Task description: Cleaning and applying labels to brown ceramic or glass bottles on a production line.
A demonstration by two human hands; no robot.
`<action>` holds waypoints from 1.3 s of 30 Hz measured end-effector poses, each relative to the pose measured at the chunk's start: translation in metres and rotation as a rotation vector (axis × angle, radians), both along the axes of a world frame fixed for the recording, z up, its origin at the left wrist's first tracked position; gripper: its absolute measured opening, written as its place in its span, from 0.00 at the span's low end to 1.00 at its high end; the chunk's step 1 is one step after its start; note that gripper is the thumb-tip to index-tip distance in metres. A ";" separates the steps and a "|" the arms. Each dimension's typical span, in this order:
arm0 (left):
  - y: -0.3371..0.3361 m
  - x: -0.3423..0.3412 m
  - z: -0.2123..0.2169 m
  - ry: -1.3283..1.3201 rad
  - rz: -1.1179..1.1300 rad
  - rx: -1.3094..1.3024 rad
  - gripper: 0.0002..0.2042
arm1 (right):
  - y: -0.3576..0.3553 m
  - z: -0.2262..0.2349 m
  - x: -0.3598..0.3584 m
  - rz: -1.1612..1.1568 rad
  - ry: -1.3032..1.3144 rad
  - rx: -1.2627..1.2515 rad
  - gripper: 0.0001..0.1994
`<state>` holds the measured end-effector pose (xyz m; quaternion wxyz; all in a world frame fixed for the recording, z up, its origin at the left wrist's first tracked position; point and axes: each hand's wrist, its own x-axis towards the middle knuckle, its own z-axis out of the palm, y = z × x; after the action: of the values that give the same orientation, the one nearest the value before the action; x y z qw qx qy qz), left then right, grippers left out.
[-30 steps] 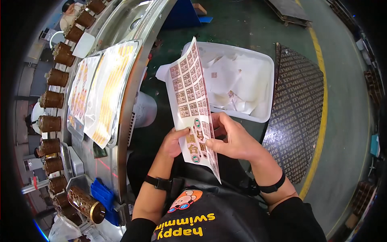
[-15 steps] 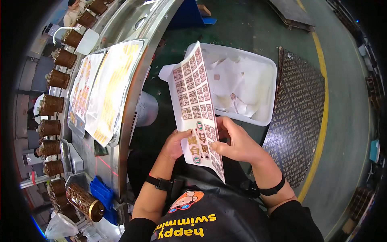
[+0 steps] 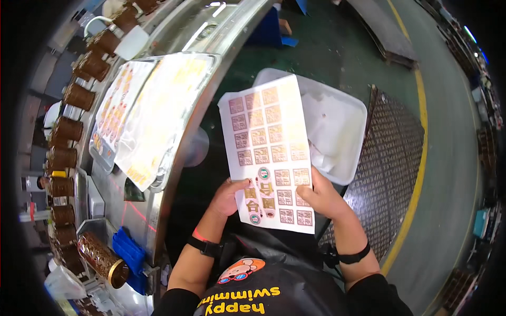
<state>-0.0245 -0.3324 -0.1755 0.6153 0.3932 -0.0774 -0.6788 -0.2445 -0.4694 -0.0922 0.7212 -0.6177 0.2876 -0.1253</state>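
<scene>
Both hands hold one sheet of labels (image 3: 270, 152) up in front of the body, its printed face toward the camera. The left hand (image 3: 227, 197) has its grip pinching the sheet's lower left edge, thumb lying on the printed face near a green-rimmed round label. The right hand (image 3: 322, 197) has its grip closed on the lower right edge, thumb on the face and the other fingers hidden behind the paper. The sheet carries rows of square gold-and-brown labels above both grips, with a few larger ones between them.

Behind the sheet, beyond the right grip, stands a white plastic bin (image 3: 352, 138) holding loose white paper. Left of the left grip curves a metal desk (image 3: 174, 174) with a tray of more label sheets (image 3: 142, 118). Farther left runs a row of brown bottles (image 3: 66, 129). A blue cloth (image 3: 126, 255) lies below, near a gold-capped bottle lying on its side (image 3: 103, 259).
</scene>
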 end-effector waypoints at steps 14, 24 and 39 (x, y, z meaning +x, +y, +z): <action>0.038 0.008 0.021 -0.071 -0.135 -0.157 0.26 | -0.119 0.149 0.095 -0.393 -0.269 -0.348 0.18; 0.085 0.030 0.018 -0.254 -0.127 0.015 0.25 | -0.291 0.128 0.358 -0.347 -0.117 -0.599 0.19; 0.110 0.038 0.022 -0.371 -0.117 0.035 0.24 | -0.170 0.116 0.343 0.458 0.233 -1.434 0.15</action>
<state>0.0133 -0.2226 -0.1537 0.5432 0.5169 -0.2003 -0.6306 0.0983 -0.6395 0.0238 0.1161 -0.9885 0.0747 -0.0625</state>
